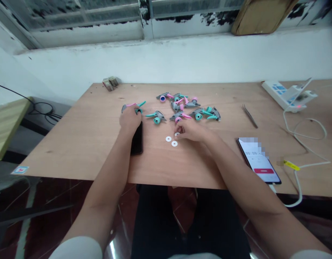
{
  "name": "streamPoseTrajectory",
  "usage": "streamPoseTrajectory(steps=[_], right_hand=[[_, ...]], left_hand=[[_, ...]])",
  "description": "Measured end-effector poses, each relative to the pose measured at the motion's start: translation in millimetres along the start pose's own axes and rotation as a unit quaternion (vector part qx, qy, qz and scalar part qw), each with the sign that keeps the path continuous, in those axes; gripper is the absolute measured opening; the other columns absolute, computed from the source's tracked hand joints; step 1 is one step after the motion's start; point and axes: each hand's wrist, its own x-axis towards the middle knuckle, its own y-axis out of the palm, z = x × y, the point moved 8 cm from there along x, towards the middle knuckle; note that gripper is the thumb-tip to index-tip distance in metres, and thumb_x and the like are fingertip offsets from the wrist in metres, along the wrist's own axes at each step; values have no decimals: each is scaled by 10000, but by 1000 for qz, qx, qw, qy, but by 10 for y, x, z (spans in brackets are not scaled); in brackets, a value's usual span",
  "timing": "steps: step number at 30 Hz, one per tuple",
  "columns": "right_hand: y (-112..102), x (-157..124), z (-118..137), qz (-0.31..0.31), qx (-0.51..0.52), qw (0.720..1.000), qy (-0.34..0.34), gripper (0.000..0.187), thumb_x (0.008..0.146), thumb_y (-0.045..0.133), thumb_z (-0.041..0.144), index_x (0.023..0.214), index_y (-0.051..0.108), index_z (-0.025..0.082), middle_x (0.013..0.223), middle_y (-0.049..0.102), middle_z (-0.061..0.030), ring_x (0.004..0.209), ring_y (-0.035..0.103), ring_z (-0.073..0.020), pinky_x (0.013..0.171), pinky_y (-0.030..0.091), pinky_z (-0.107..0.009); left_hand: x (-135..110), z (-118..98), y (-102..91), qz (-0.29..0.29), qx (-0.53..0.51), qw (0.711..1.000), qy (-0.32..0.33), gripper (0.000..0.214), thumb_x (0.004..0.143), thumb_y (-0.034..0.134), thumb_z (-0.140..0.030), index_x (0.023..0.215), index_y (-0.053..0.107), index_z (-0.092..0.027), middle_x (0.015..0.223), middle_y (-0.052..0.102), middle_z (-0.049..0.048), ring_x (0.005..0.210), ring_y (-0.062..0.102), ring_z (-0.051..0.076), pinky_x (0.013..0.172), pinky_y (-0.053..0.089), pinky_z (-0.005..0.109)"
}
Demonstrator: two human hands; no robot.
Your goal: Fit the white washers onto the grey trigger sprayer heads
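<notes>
My left hand (pixel 130 118) is closed over small grey trigger spray heads at the left of the group, one with a pink lever and one with a teal lever (pixel 141 104). Its fingertips are partly hidden. My right hand (pixel 189 130) pinches down at a white ring washer (pixel 177 134), partly covered by the fingers. Two more white washers (pixel 168 139) lie flat just left of and below those fingertips. Beyond the hands several spray heads (pixel 180 105) with pink or teal collars and levers lie on the table; a teal one (pixel 156 117) sits between the hands.
A dark phone (pixel 138 141) lies by my left wrist. On the right are tweezers (pixel 249 116), a lit phone (pixel 259 161) on a white cable (pixel 301 181), and a power strip (pixel 283 94). A small stack of blocks (pixel 110 83) stands at the wooden table's (pixel 82 144) back left.
</notes>
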Motion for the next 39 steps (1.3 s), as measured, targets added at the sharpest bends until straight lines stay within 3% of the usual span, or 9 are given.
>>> streamPoseTrajectory(steps=[5, 9, 13, 15, 18, 21, 27, 35, 39], right_hand=[[1, 48, -118, -13, 1, 999, 36, 221, 744, 963, 284, 778, 753, 224, 777, 739, -9, 703, 659, -170, 596, 441, -279], [-114, 48, 11, -104, 92, 990, 20, 186, 820, 882, 278, 781, 708, 226, 746, 721, 4, 681, 640, -163, 646, 489, -296], [-330, -43, 145, -298, 218, 929, -10, 292, 965, 753, 527, 933, 753, 236, 850, 757, -34, 713, 689, -179, 718, 600, -354], [-349, -73, 193, -340, 250, 906, -29, 382, 965, 735, 624, 1006, 781, 248, 967, 785, -59, 796, 738, -195, 796, 645, -382], [-289, -73, 158, -348, 317, 882, -21, 496, 910, 767, 704, 1114, 794, 254, 1006, 806, -60, 856, 770, -205, 861, 673, -403], [-217, -78, 85, -345, 351, 870, 7, 527, 849, 830, 701, 1087, 813, 230, 902, 806, -41, 773, 742, -182, 763, 673, -359], [-206, -140, 36, -362, 323, 874, 32, 409, 879, 831, 603, 1047, 852, 231, 932, 803, -45, 757, 728, -172, 631, 640, -305], [-149, -93, -51, -345, 323, 880, 42, 429, 874, 824, 614, 1056, 819, 226, 900, 767, -40, 764, 725, -189, 608, 641, -315], [-125, -75, -76, -346, 333, 876, 41, 459, 853, 834, 640, 1053, 781, 230, 868, 770, -30, 747, 745, -196, 672, 668, -352]], left_hand=[[15, -4, -130, -11, -33, 999, 5, 285, 945, 623, -219, 1189, 769, -214, 1276, 776, 129, 1178, 694, 317, 1116, 527, 498], [-110, -352, -233, -62, -162, 981, 82, 299, 1009, 623, -270, 1280, 739, -221, 1298, 789, 106, 1102, 750, 248, 1021, 601, 386], [-419, -824, 86, -20, -289, 945, 155, 328, 1064, 623, -390, 1334, 719, -231, 1333, 783, 99, 1104, 770, 222, 896, 645, 311], [-571, -963, 300, 15, -319, 934, 161, 329, 1069, 622, -387, 1343, 724, -235, 1345, 784, 104, 1112, 775, 219, 898, 653, 314], [-719, -1023, 475, 35, -353, 921, 159, 317, 1055, 642, -335, 1340, 736, -233, 1348, 787, 109, 1140, 779, 225, 887, 656, 313], [-778, -1001, 495, 28, -372, 913, 166, 309, 1032, 678, -303, 1324, 757, -240, 1354, 788, 100, 1201, 765, 232, 903, 650, 310], [-779, -955, 550, 25, -384, 907, 173, 291, 1051, 670, -334, 1305, 778, -243, 1356, 794, 96, 1275, 746, 238, 1086, 614, 376], [-754, -933, 651, 57, -429, 891, 141, 360, 1064, 648, -417, 1305, 794, -193, 1366, 798, 114, 1297, 754, 264, 1139, 604, 414], [-772, -943, 706, 80, -456, 878, 125, 410, 1032, 687, -477, 1305, 799, -192, 1371, 795, 122, 1259, 773, 287, 1056, 653, 419]])
